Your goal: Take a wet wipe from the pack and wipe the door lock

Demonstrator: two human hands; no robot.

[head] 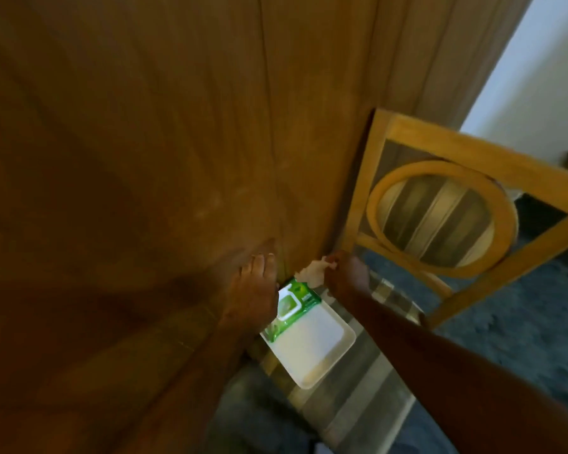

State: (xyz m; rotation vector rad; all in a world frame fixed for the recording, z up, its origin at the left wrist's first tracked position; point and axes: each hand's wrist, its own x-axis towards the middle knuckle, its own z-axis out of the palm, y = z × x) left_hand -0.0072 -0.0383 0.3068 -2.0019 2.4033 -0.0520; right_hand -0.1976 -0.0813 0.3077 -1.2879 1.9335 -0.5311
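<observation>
A green wet-wipe pack (292, 304) lies at the far end of a white tray (312, 348) on a chair seat. My right hand (346, 275) pinches a crumpled pale wipe (312, 271) just above the pack's far end. My left hand (253, 290) rests flat with its fingers spread against the wooden door (145, 142), beside the pack and covering its left edge. The door lock is not visible in this view.
A wooden chair stands next to the door; its backrest (440, 217) has a ring-shaped cutout and its striped seat cushion (358, 388) carries the tray. Dark blue carpet (522, 322) covers the floor on the right. A pale wall (538, 77) shows at the upper right.
</observation>
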